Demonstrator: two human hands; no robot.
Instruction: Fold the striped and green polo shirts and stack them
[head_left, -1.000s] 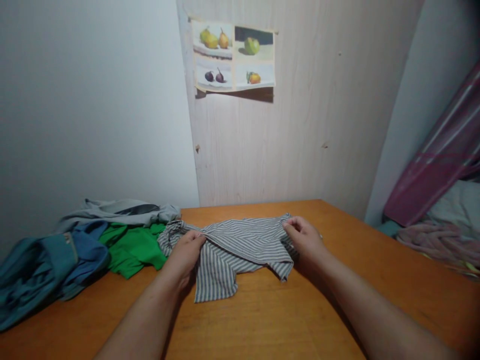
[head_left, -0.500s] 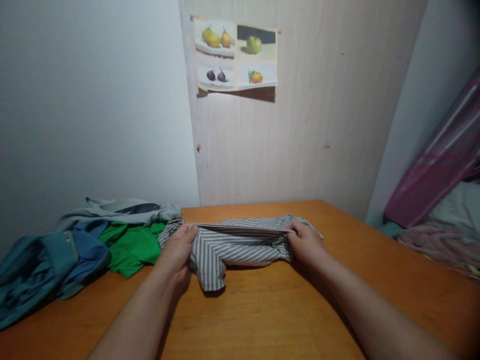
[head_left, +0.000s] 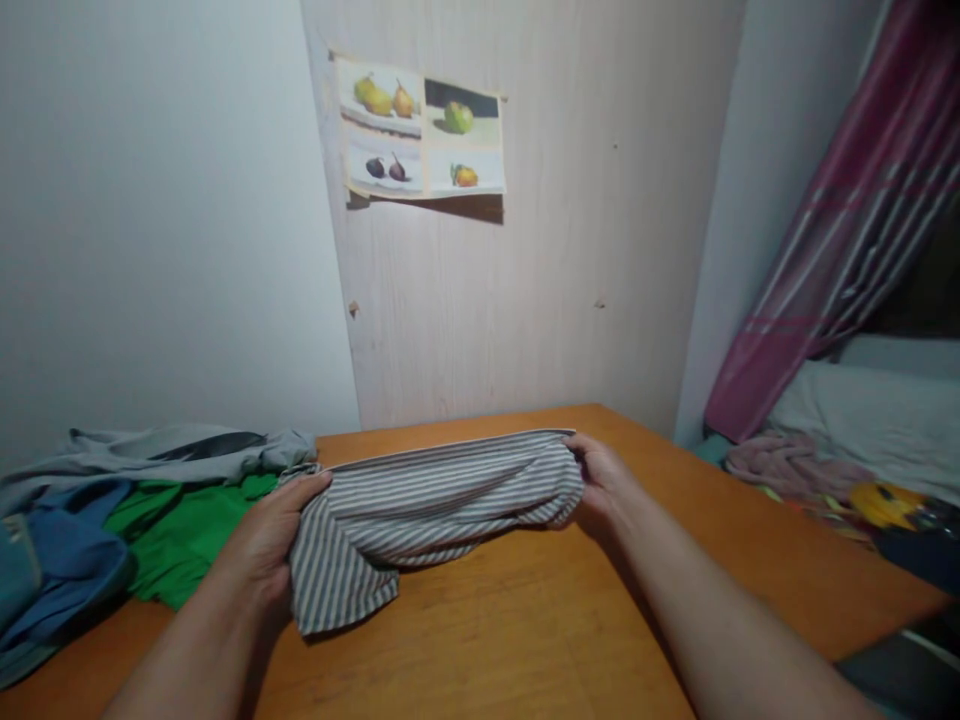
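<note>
Striped garment (head_left: 442, 500) is located at the centre of the frame, held between two hands above or on the table (head_left: 480, 660); whether its lower folds bear on the wood cannot be determined. Left hand (head_left: 274, 535) is closed on the garment's upper left corner, thumb laid on top; its other fingers are largely hidden. Right hand (head_left: 598, 482) is closed on the upper right end, thumb and fingers pinching the fabric, remaining fingers curled beneath. The garment's upper edge runs taut and nearly straight between the grips, slightly higher at the right; below it the fabric sags in folds, with a loose flap at lower left beside the left hand. On the left, room is limited: a green cloth (head_left: 191, 525) lies just beyond the left hand, contact undetermined, with blue clothing (head_left: 75, 540) at the left edge of the frame and a grey cloth (head_left: 142, 455) behind. Tabletop shows between the forearms at lower centre, and extends from the right hand to the slanting table edge at right. The far table edge lies just behind the garment. Both forearms enter from the lower corners, angled inward and forward, wrists well apart.
</note>
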